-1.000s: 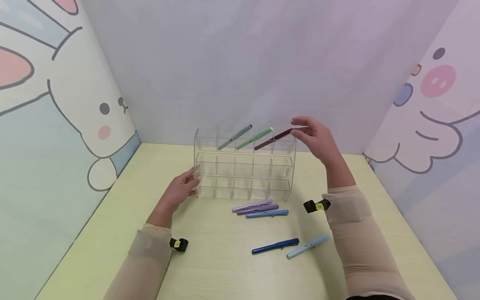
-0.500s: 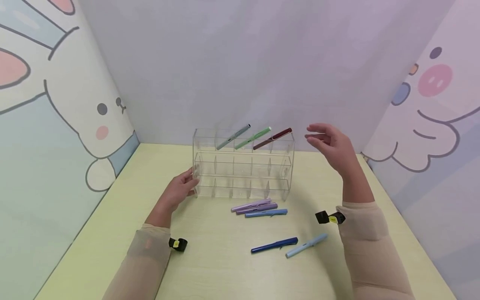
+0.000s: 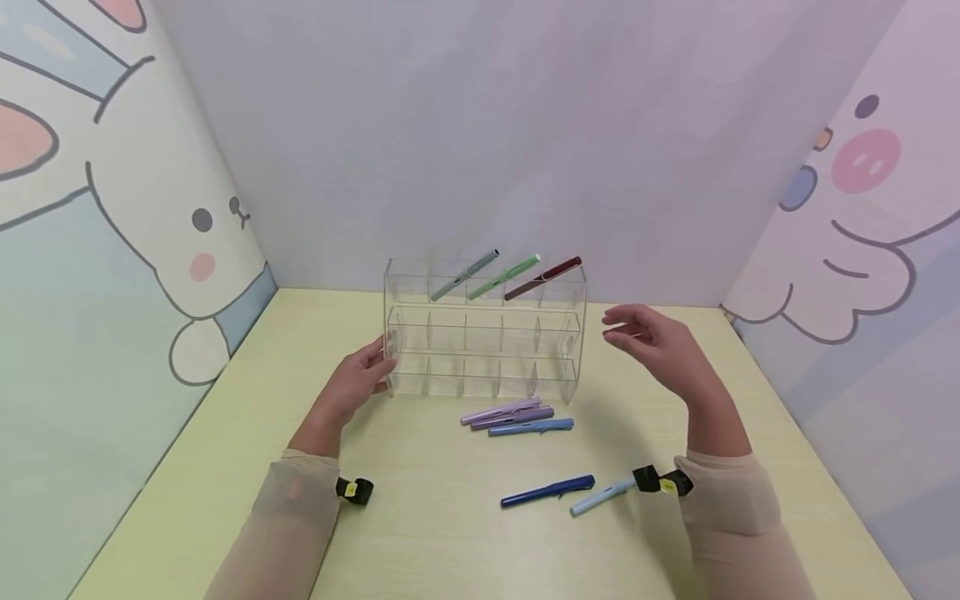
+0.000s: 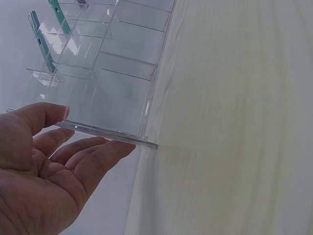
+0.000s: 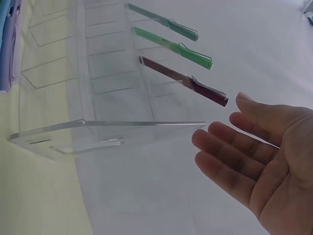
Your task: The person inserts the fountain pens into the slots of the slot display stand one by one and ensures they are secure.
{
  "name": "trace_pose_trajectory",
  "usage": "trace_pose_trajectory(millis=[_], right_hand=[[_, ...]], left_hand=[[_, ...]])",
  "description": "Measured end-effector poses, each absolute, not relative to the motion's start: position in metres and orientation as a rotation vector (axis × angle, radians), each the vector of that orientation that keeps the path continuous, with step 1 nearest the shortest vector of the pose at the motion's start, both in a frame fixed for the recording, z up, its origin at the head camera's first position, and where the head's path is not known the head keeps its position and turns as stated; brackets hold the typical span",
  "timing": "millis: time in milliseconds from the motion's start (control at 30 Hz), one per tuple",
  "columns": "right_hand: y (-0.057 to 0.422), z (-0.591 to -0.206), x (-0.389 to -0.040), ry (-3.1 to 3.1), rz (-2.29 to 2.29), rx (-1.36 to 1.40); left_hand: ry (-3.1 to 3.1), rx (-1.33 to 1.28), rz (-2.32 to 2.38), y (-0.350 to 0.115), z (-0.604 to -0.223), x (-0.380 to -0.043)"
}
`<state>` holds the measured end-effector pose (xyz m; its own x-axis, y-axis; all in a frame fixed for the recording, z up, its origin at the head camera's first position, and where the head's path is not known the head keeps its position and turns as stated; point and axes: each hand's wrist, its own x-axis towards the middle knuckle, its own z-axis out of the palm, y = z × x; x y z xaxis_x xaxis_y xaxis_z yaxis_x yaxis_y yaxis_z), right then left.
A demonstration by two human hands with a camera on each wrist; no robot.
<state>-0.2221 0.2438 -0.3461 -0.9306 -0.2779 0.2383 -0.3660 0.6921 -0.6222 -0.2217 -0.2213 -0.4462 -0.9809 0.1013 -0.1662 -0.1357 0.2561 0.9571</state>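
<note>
A clear acrylic pen rack (image 3: 483, 368) with three stepped tiers stands on the table. In its top tier lean a grey-green pen (image 3: 465, 275), a light green pen (image 3: 505, 277) and a dark red pen (image 3: 543, 278), all tilted to the right. My left hand (image 3: 352, 382) holds the rack's left side panel, thumb on one face and fingers on the other, as the left wrist view (image 4: 63, 161) shows. To the right of the rack my right hand (image 3: 656, 343) hovers with loosely bent fingers, touching nothing. The right wrist view puts its fingertips near the dark red pen's cap end.
In front of the rack lie two purple pens (image 3: 513, 417) and a blue pen (image 3: 530, 427), close together. Nearer to me are a dark blue pen (image 3: 547, 492) and a light blue pen (image 3: 602, 497), the latter partly covered by the right wrist camera (image 3: 662, 482). A pale curtain hangs behind.
My right hand has let go of the dark red pen, which stays leaning in the top tier. The hand then moved right and down. My left hand stays at the rack.
</note>
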Motion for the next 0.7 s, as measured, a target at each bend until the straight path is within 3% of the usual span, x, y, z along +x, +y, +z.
trace_pose_trajectory(millis=[433,700], right_hand=[[0.230,-0.384,-0.217,-3.003,1.146,0.762],[0.220,-0.393,-0.216,-3.139,1.094,0.764]], left_hand=[[2.326,-0.028,1.805,-0.221,-0.447,-0.221],[2.318,-0.031,1.814,-0.222,-0.446,-0.221]])
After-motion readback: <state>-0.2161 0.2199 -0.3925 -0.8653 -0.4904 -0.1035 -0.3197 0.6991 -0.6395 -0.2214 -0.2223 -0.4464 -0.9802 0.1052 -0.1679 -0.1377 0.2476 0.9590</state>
